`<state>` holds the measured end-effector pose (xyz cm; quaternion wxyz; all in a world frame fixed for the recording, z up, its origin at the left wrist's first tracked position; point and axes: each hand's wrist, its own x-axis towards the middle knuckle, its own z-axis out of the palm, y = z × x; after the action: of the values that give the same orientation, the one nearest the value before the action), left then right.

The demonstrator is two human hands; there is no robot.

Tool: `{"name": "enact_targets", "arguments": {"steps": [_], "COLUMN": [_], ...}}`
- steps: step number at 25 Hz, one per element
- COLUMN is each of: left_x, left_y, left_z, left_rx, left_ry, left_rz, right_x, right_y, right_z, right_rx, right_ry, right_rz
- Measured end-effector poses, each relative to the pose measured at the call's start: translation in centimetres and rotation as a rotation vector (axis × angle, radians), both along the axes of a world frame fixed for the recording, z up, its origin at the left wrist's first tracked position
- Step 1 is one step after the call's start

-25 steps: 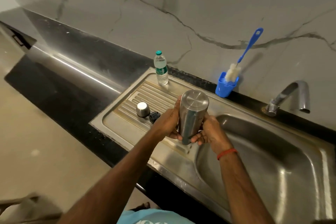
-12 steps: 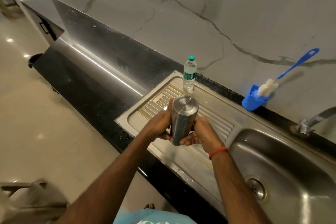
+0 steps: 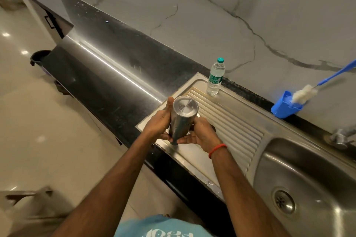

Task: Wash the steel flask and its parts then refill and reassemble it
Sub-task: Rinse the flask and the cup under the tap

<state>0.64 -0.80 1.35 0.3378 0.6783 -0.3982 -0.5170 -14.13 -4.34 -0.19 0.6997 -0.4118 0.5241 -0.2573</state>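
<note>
Marble-backed drainboard [image 3: 231, 121]: above its near corner, left hand [image 3: 157, 125] and right hand [image 3: 202, 134] clasp the upturned flask [image 3: 183, 119], which is rigid and likely wet-slick, best gripped mid-body.

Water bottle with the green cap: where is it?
In the head view the water bottle stands upright at the draining board's far edge by the wall, beyond the steel flask, left of the blue brush holder.

marble wall [image 3: 212, 5], black counter [image 3: 150, 57], glossy floor [image 3: 28, 121]
</note>
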Motion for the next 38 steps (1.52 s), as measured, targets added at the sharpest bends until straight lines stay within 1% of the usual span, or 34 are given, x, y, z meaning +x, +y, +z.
{"name": "enact_targets", "arguments": {"steps": [3,6,10,13,15,20,22,24,27,30,31,33,35,36,37,38], "left_x": [1.0,2.2,3.2,3.6,3.8,3.8,3.7,3.8,2.8,3.1,3.2,2.8,1.9,1.3,0.8,0.2], "left_y": [-0.4,-1.1,-1.4,-1.4,-1.4,-1.1,-1.3,-1.1,-0.3,0.4,0.7,1.4,2.3,2.9,3.5,4.0], "left_z": [0.3,-0.7,-1.8,-2.2,-2.4,-3.4,-4.0,-4.3,-4.9,-6.0,-6.5,-7.7,-9.0,-9.7,-10.4,-11.1], "left_rx": [-0.028,-0.041,-0.028,-0.018,-0.030,-0.082,-0.094,-0.078,-0.055,-0.119,-0.155,-0.239,-0.338,-0.380,-0.408,-0.435], "left_ry": [-0.033,-0.068,-0.075,-0.080,-0.072,-0.061,-0.058,-0.063,-0.068,-0.176,-0.207,-0.221,-0.234,-0.234,-0.225,-0.215], "left_rz": [0.018,0.071,0.115,0.148,0.180,0.227,0.224,0.227,0.230,0.344,0.413,0.543,0.585,0.574,0.544,0.499], "right_x": [1.5,2.8,3.6,4.3,4.7,4.4,4.0,3.4,1.7,0.8,0.5,-0.5,-1.8,-2.4,-2.9,-3.3], "right_y": [-0.5,-0.9,-1.4,-1.6,-1.8,-1.7,-2.0,-2.1,-1.8,-2.5,-2.7,-3.2,-3.3,-3.2,-3.1,-2.8], "right_z": [-0.4,-0.3,-1.0,-2.1,-2.5,-3.0,-3.4,-3.8,-3.8,-3.6,-3.5,-4.1,-4.9,-5.5,-6.3,-6.9], "right_rx": [0.025,0.039,0.029,0.044,0.068,0.114,0.110,0.055,-0.030,-0.197,-0.291,-0.537,-0.734,-0.794,-0.802,-0.768], "right_ry": [-0.009,-0.026,-0.004,-0.013,-0.031,-0.091,-0.092,-0.051,0.087,0.283,0.375,0.631,0.904,1.042,1.163,1.241], "right_rz": [-0.029,-0.042,-0.001,-0.025,-0.063,-0.038,-0.033,-0.020,-0.006,-0.014,-0.009,0.002,0.036,0.089,0.162,0.233]}}
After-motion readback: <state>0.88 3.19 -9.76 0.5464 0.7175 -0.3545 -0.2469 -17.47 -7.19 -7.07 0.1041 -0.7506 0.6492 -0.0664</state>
